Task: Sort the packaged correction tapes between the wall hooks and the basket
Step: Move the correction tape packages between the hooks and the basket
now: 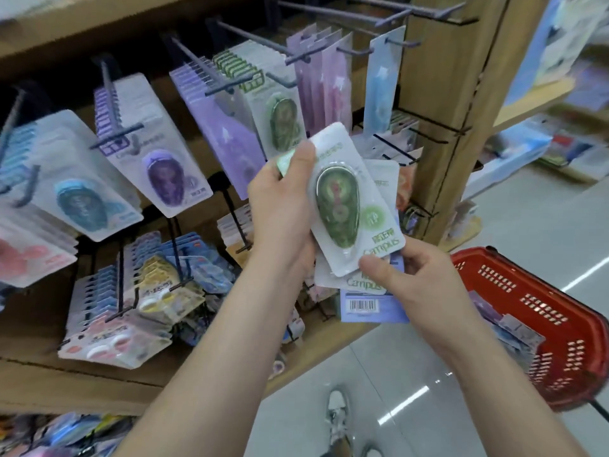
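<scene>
My left hand [280, 206] grips the upper left edge of a packaged green correction tape [342, 206], thumb on its front. Behind it sits a small stack of more packs [372, 291], one showing a blue back with a barcode. My right hand [405, 285] holds that stack from below, thumb pinching the green pack's bottom edge. The wall hooks [230, 90] carry rows of blue, purple and green packs; the matching green row [283, 120] hangs just behind my left hand. The red basket [540, 311] stands at the right with a few packs inside.
Lower hooks [148, 291] hold several blister packs of other stationery. A wooden post [454, 94] with side hooks rises right of the display. The grey tiled floor [412, 374] and my shoe [337, 413] are below. More shelving stands at the far right.
</scene>
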`<state>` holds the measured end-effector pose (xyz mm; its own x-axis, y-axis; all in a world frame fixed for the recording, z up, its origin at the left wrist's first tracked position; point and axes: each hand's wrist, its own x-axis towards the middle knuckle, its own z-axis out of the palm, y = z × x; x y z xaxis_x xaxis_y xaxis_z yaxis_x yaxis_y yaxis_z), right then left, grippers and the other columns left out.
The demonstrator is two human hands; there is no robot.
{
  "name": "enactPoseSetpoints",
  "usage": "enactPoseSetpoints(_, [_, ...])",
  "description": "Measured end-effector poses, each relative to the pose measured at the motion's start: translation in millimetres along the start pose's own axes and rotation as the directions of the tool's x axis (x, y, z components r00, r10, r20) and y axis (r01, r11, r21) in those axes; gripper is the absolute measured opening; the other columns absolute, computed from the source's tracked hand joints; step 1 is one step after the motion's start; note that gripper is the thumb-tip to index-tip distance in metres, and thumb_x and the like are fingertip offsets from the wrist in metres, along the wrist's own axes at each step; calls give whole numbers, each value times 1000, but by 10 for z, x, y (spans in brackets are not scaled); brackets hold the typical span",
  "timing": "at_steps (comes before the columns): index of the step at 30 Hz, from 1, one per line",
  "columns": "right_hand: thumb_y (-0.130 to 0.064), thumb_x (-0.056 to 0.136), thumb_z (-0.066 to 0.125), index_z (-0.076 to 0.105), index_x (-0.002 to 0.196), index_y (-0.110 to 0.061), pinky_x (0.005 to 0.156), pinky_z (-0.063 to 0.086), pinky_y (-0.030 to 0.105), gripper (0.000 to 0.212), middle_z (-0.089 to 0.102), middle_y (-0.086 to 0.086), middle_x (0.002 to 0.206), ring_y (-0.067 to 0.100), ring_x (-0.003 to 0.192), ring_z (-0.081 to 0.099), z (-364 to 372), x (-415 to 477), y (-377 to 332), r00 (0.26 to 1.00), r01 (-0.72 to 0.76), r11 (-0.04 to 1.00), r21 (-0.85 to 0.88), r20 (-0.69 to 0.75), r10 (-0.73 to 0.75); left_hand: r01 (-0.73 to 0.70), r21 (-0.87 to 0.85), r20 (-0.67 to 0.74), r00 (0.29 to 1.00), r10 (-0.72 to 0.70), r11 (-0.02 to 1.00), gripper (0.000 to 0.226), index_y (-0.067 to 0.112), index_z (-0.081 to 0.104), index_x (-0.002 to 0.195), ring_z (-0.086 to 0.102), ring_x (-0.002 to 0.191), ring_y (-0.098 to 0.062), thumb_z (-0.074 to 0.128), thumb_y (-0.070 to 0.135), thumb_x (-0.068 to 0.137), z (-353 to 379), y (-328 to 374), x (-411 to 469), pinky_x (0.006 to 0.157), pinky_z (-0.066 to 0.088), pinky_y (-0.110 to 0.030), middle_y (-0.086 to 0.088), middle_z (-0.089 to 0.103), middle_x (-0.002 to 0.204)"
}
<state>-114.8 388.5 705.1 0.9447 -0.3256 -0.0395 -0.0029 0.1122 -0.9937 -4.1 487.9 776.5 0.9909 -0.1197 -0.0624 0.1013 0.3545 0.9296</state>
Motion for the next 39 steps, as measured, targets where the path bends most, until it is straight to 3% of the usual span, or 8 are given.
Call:
enactPoseSetpoints(10, [-43, 76, 74, 77, 101, -26, 97, 54, 45, 30, 77, -6, 103, 16, 102, 71, 154, 501, -227, 993, 91, 996, -28, -72, -92, 21, -111, 93, 996, -11, 994, 20, 5, 67, 94, 70, 77, -23, 56, 20, 100, 99, 94, 296, 74, 59, -40, -11, 72, 85])
enactPoseSetpoints(17, [-42, 72, 71, 76, 90, -16, 66, 53, 24, 32, 75, 3, 82, 10, 72, 67, 249, 630, -176, 996, 41, 999, 21, -83, -39, -109, 120, 12, 994, 109, 987, 32, 19, 70, 66, 69, 93, -43, 63, 27, 96, 59, 104, 514, 81, 55, -63, -20, 74, 91])
enactPoseSetpoints(23, [-33, 68, 72, 78, 79, -24, 62, 55, 22, 16, 78, -4, 83, 9, 74, 72, 201, 666, -179, 999, 21, 997, 76, -27, -19, -223, 253, 13, 974, 227, 942, 47, -7, 60, 77, 56, 72, -25, 65, 39, 86, 28, 114, 604, 71, 52, -64, -15, 61, 77])
enactPoseSetpoints(25, [-33, 69, 72, 80, 77, -28, 65, 57, 26, 12, 78, -2, 84, 13, 76, 73, 156, 653, -155, 999, 21, 999, 48, -26, -20, -242, 260, 24, 969, 245, 935, 43, -2, 64, 76, 57, 73, -23, 64, 40, 86, 23, 103, 643, 73, 53, -61, -14, 63, 77])
enactPoseSetpoints(30, [-33, 75, 69, 80, 80, -30, 69, 58, 27, 13, 78, 0, 88, 14, 78, 74, -24, 577, -109, 993, 11, 999, 31, -118, -7, -241, 262, 41, 970, 238, 935, 57, -11, 57, 84, 50, 72, -22, 62, 47, 86, -38, 38, 786, 68, 46, -41, -9, 56, 77])
enactPoseSetpoints(33, [-32, 80, 67, 79, 84, -25, 66, 57, 23, 14, 78, -3, 87, 10, 77, 73, -95, 556, -127, 973, 47, 999, -27, -223, -52, -231, 266, 22, 972, 234, 936, 47, -4, 64, 79, 49, 70, -20, 59, 40, 95, -58, 0, 847, 65, 41, -35, -10, 58, 75])
enactPoseSetpoints(36, [-34, 87, 68, 76, 97, -22, 77, 57, 32, 17, 74, 6, 100, 16, 89, 71, -162, 565, -129, 925, 104, 977, -184, -343, -163, -208, 246, -18, 976, 219, 947, 42, 0, 62, 79, 50, 71, -19, 56, 35, 100, -52, 23, 884, 66, 43, -35, -8, 58, 75])
enactPoseSetpoints(39, [-30, 93, 66, 74, 98, -20, 78, 58, 34, 13, 70, 14, 105, 21, 91, 69, -240, 578, -102, 877, 132, 962, -239, -424, -226, -102, 174, 46, 994, 96, 979, 27, 13, 64, 89, 69, 89, -16, 54, 36, 100, -91, 25, 800, 83, 55, -38, 0, 73, 91])
